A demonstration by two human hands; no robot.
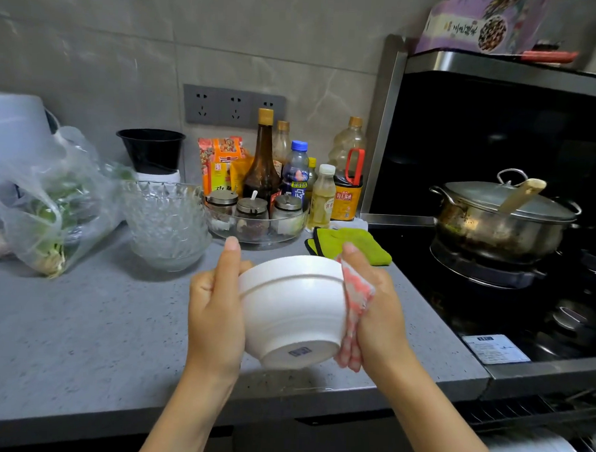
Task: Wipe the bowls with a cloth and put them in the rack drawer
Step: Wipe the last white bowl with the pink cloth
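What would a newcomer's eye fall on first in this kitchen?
The white bowl at the centre draws the eye: tilted, base toward the camera, the left hand holds it while the right hand presses a red-and-white cloth to its side. Behind it to the left stands a stack of clear glass bowls; at right, a lidded pot sits on the stove.
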